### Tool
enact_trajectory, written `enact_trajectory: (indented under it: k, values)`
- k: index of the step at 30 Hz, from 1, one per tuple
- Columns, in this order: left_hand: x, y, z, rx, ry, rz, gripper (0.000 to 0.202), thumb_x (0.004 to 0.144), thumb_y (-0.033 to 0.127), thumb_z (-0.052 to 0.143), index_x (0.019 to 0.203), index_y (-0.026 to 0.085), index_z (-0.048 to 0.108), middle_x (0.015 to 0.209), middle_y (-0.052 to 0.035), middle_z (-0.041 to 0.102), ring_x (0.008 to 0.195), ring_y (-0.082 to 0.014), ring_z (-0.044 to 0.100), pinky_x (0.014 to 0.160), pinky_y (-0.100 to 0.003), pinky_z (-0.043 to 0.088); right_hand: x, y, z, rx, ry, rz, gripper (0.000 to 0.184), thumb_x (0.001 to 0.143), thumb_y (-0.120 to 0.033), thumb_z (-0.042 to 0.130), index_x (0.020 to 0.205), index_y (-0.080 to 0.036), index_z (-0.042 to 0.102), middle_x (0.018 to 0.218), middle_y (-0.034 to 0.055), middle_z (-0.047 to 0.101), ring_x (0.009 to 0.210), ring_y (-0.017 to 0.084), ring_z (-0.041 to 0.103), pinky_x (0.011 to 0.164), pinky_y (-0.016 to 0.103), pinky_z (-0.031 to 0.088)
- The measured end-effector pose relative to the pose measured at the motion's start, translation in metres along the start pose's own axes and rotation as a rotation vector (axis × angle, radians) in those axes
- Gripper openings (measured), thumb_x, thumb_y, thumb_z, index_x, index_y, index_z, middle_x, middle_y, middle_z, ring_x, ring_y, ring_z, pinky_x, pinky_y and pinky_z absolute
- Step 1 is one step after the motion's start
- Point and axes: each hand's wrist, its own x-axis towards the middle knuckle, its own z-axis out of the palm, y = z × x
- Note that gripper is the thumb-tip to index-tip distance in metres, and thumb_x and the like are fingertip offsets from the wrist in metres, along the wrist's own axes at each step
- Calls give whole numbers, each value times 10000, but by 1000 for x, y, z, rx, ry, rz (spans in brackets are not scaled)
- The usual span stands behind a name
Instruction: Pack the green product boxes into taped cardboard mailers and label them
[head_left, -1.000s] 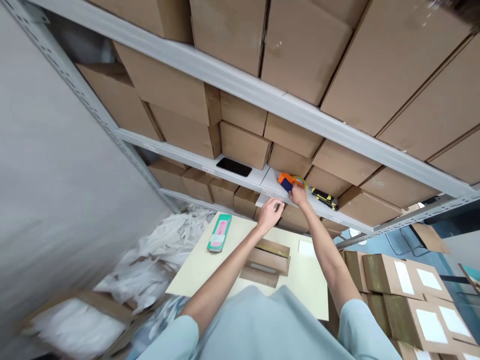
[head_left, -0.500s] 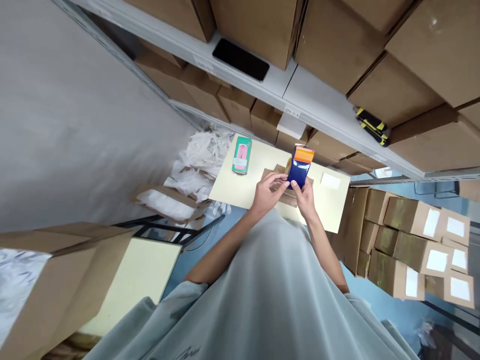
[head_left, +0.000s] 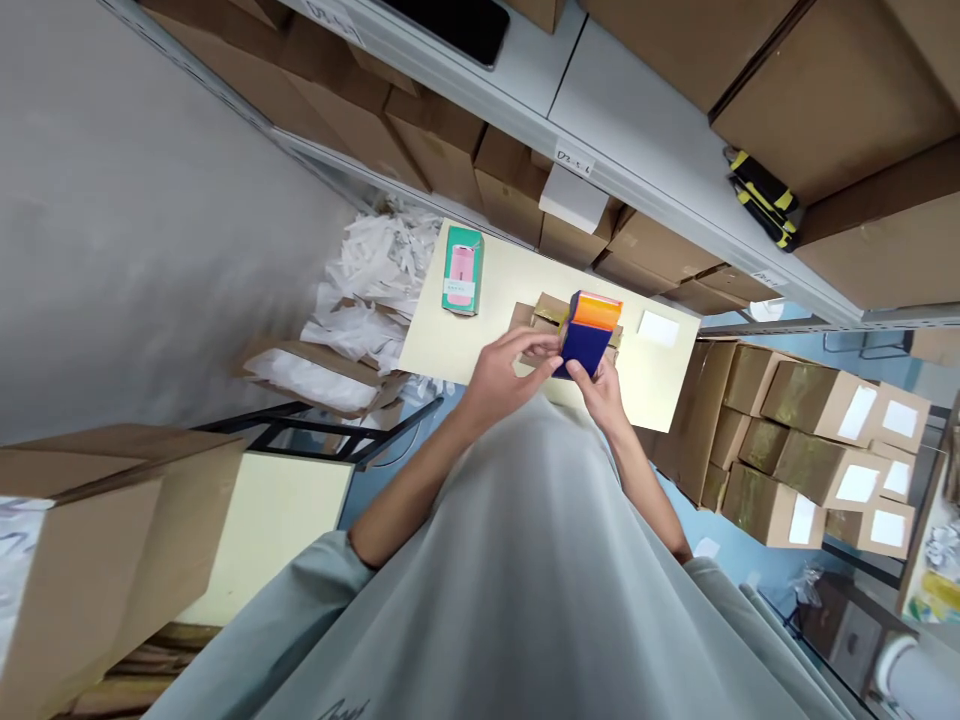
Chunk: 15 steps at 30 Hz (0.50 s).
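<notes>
A brown cardboard carton (head_left: pixel 127 560) holds white material (head_left: pixel 21 560); the right hand (head_left: pixel 604 395) grips a navy-and-orange plastic dispenser (head_left: pixel 587 345), left hand (head_left: pixel 504 375) curled beside, grip unclear.

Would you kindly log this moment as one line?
right hand: gripping tape dispenser | left hand: at dispenser's left side | carton: on table, partly hidden | green box: table's left end

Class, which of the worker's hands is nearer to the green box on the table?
Left. The left hand is apart from the green box, nearer the wearer and to its right; the right hand is farther right, holding the blue-and-orange tool.
</notes>
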Motion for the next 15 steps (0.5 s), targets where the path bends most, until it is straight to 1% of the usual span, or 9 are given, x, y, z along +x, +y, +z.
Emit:
enact_trajectory:
  k: [3,5,8,11,12,15]
  values:
    - [17,9,-13,9,62,15,442,1032,514,774,1348,204,778,1268,-112,789,1036,-202,757,914,-339,657,-7,-6,-7,-33,-100,-27,699,949,-824,776,1302,-222,739,1249,113,856,1180,301,814,1080,459,662]
    - [30,17,-21,-4,46,24,467,1040,544,762,1366,210,770,1294,-114,776,1052,-202,749,905,-333,646,-12,-10,-13,-82,-146,-50,654,979,-780,775,1327,-228,739,1266,110,859,1188,298,813,1094,459,655]
    - [45,28,-27,1,-32,28,429,1018,552,791,1281,213,804,1219,-97,787,1000,-200,744,873,-333,636,-19,-11,-25,-216,-170,-95,608,1005,-748,767,1310,-221,746,1201,96,864,1098,282,806,1030,442,663]
    - [51,35,-28,10,-134,-3,377,991,546,821,1149,204,839,1100,-82,799,912,-195,738,819,-329,624,-23,-9,-38,-354,-171,-164,562,1029,-732,747,1254,-216,754,1107,88,845,989,268,782,940,418,663]
    - [51,37,-28,9,-164,-16,363,986,543,825,1107,202,846,1061,-78,799,882,-193,734,800,-328,619,-24,-9,-42,-389,-177,-195,544,1044,-721,734,1252,-219,754,1109,92,837,990,269,778,937,417,660]
    - [50,42,-28,1,-222,-34,335,975,536,842,1016,203,851,980,-70,794,819,-186,716,768,-333,603,-28,-12,-52,-477,-209,-295,487,1089,-680,693,1276,-233,743,1185,117,821,1080,286,774,991,429,649]
